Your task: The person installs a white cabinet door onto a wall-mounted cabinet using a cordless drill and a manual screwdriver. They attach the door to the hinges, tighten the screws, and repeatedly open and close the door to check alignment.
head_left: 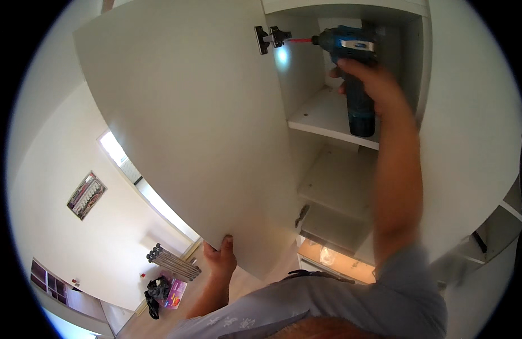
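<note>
My right hand [371, 82] is wrapped round the grip of a blue and black cordless drill [361, 110], raised in front of the cabinet's upper compartment. Its long red bit [299, 40] points left, the tip at or close to a dark metal hinge [272, 38]; whether they touch I cannot tell. The drill's lamp throws a bright spot just below the hinge. Down at the lower edge of the large white cabinet door [187, 124], my left hand [221, 259] grips the panel, thumb on the near face and the other fingers mostly hidden. The door stands swung out to the left.
Inside the white cabinet are a shelf [328, 116] and lower compartments; another hinge [301, 216] sits further down. On the floor at left lie a bundle of metal legs [173, 263], a black plastic bag [156, 289] and a pink box [176, 292]. An electrical panel [87, 195] is on the wall.
</note>
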Available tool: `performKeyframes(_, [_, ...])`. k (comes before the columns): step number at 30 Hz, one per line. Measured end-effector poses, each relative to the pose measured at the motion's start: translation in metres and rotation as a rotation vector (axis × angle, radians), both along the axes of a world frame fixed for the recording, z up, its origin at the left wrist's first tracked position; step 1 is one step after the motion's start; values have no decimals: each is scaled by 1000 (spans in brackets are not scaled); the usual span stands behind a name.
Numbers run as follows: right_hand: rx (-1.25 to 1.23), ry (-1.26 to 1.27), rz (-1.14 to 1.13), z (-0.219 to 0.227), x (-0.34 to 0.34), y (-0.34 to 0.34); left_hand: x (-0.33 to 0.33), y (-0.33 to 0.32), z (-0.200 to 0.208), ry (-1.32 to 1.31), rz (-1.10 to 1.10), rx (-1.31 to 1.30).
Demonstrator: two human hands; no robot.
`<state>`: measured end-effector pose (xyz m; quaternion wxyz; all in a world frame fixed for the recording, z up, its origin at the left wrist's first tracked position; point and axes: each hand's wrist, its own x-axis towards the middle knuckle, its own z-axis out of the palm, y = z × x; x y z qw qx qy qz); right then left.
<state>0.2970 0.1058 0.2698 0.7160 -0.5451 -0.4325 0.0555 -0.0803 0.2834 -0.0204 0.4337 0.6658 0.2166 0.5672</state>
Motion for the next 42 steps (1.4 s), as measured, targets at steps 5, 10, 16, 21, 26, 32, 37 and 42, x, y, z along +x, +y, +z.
performKeyframes(5, [88, 7, 40, 11, -3, 6, 1, 1, -4, -38, -6, -24])
performKeyframes(10, [62, 28, 50, 17, 6, 26, 4, -2, 1, 14, 46, -81])
performKeyframes(16, [57, 50, 34, 15, -3, 29, -2, 7, -11, 26, 15, -18])
performKeyframes(21, [65, 43, 47, 14, 2, 27, 4, 0, 1, -35, 12, 51])
performKeyframes(26, [69, 46, 85, 12, 5, 28, 3, -2, 2, -23, -10, 17])
performKeyframes(32, [29, 41, 102, 18, 9, 26, 3, 1, -3, -18, 4, 71])
performKeyframes(37, [1, 51, 90, 20, 16, 24, 5, 6, -9, -61, -22, 61])
performKeyframes(42, [14, 57, 106, 18, 11, 24, 1, 4, -2, -6, -57, 115])
